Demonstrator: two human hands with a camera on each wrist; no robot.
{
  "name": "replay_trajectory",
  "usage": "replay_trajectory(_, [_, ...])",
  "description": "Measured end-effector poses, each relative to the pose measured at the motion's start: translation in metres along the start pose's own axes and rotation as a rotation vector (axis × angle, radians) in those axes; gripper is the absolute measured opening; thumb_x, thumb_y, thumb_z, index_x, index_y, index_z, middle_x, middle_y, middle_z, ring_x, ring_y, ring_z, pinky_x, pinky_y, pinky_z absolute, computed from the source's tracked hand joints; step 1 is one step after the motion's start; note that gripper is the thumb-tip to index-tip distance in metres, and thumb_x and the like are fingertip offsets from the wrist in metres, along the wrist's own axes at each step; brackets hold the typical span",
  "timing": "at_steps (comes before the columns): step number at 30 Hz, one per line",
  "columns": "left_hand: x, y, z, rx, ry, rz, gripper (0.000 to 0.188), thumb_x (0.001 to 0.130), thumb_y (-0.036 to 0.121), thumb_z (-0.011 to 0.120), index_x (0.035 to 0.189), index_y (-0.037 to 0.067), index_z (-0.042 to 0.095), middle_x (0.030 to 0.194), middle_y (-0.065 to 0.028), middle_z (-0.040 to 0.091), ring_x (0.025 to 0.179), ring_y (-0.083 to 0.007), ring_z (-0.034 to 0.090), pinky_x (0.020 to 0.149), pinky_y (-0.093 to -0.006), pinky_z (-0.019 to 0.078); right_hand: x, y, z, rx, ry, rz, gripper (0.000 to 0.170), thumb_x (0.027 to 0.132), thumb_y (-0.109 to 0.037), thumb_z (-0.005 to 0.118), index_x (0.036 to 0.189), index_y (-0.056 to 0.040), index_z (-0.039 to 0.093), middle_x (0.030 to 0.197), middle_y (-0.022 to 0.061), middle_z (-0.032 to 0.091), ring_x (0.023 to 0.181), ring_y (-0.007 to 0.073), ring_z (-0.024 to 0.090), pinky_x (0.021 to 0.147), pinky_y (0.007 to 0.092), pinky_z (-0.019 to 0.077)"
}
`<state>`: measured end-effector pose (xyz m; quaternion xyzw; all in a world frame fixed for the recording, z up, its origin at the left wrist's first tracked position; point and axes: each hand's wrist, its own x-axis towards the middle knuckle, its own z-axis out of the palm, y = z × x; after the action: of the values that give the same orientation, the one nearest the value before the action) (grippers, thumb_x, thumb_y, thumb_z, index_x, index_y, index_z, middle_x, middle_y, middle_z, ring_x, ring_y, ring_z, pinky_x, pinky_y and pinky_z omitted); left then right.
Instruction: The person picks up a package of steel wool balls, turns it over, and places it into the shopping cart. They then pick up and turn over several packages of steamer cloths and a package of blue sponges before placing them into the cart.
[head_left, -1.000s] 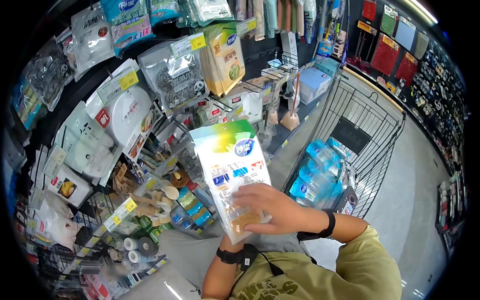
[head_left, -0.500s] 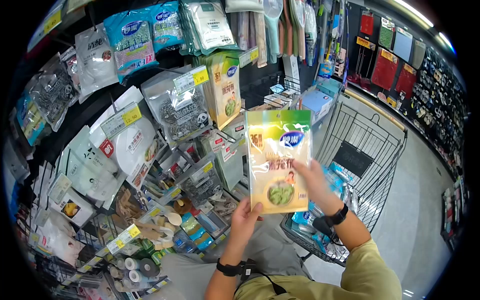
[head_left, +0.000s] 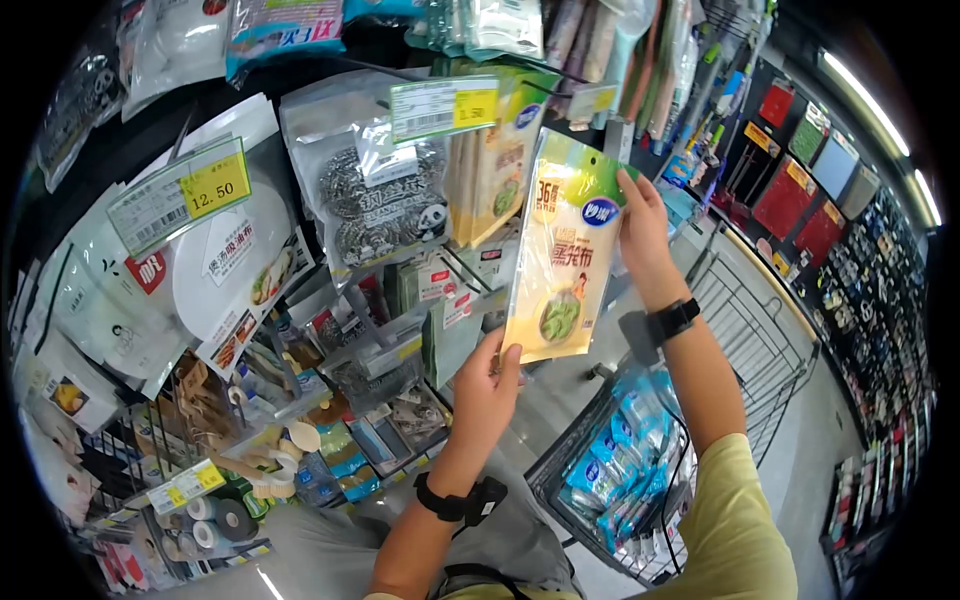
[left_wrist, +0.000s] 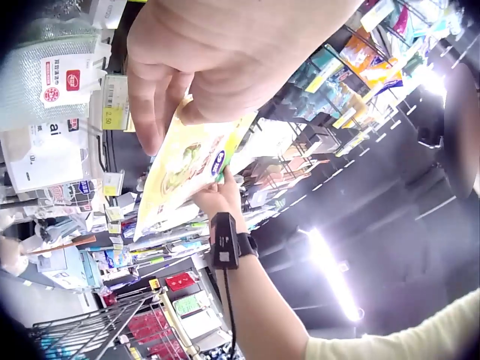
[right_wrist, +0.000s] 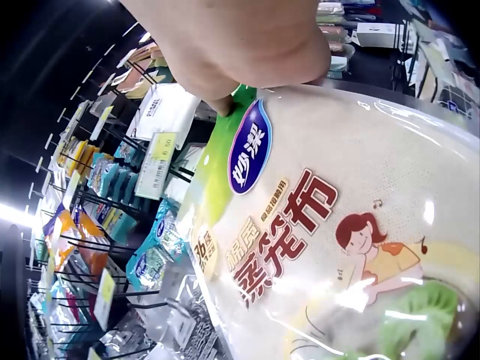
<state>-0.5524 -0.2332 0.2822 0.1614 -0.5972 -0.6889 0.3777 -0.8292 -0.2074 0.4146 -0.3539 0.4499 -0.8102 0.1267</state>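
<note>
A flat packet of steamer cloth, cream with a green top and a blue logo, is held up in front of the shelves, its printed front towards the head camera. My left hand pinches its lower left corner, thumb on the front. At the upper right corner, my right hand grips the green edge. In the right wrist view the packet fills much of the picture, with the right hand above it. The left wrist view has the left hand close up, the packet beyond its fingers.
Similar packets hang on a hook just behind, beside a bag of steel wool. Price tags jut out from the rack. To the right stands a wire shopping cart holding blue packs. Red mats hang farther back.
The packet was turned from its back to its front, then raised and tilted. The right hand moved from its side to the top corner. The head view has swung closer to the rack.
</note>
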Motion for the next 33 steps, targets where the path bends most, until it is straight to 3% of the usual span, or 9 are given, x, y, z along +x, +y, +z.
replay_trajectory(3, [0.026,-0.004,-0.002,-0.032,-0.042,0.046,0.037,0.106,0.013,0.05,0.138,-0.004,0.051,0.123,-0.0107,0.064,0.101,-0.0135,0.066,0.08,-0.0287,0.0595,0.041,0.009,0.023,-0.04,-0.016,-0.056,0.02,0.097,-0.016,0.068,0.111,-0.001,0.067,0.105,0.0048,0.071,0.091,0.011,0.066,0.08,0.0247,0.0523])
replay_trajectory(13, [0.079,-0.002,0.003,-0.079,-0.058,0.149,0.044,0.109,0.022,0.042,0.148,0.001,0.042,0.123,-0.011,0.062,0.108,-0.0153,0.063,0.089,-0.0328,0.0556,0.099,0.015,0.038,0.07,-0.194,-0.295,0.022,0.097,-0.011,0.066,0.116,0.0003,0.063,0.109,0.006,0.07,0.097,0.0135,0.067,0.084,0.0264,0.0534])
replay_trajectory(19, [0.079,-0.022,0.004,-0.032,-0.087,0.192,0.044,0.107,0.014,0.048,0.149,0.003,0.041,0.122,-0.0103,0.061,0.104,-0.0145,0.063,0.088,-0.0306,0.0543,0.089,0.013,0.035,0.09,-0.161,-0.289,0.024,0.098,-0.011,0.066,0.119,-0.0005,0.063,0.113,0.0067,0.069,0.102,0.0144,0.066,0.088,0.0267,0.0528])
replay_trajectory(23, [0.075,-0.014,0.017,-0.184,-0.01,0.123,0.048,0.105,0.013,0.051,0.15,0.004,0.036,0.12,-0.0107,0.06,0.103,-0.0149,0.063,0.086,-0.0277,0.0538,0.092,0.009,0.032,0.078,-0.155,-0.289,0.022,0.097,-0.01,0.067,0.116,-0.0004,0.065,0.111,0.0068,0.07,0.099,0.0136,0.067,0.084,0.0252,0.0537])
replay_trajectory(33, [0.073,-0.014,0.025,-0.158,0.028,0.128,0.041,0.106,0.018,0.052,0.144,0.003,0.045,0.119,-0.0094,0.064,0.103,-0.0133,0.063,0.084,-0.0274,0.0532,0.095,0.002,0.034,0.083,-0.133,-0.345,0.023,0.096,-0.008,0.068,0.117,0.0006,0.065,0.11,0.0074,0.071,0.097,0.0139,0.068,0.083,0.0245,0.055])
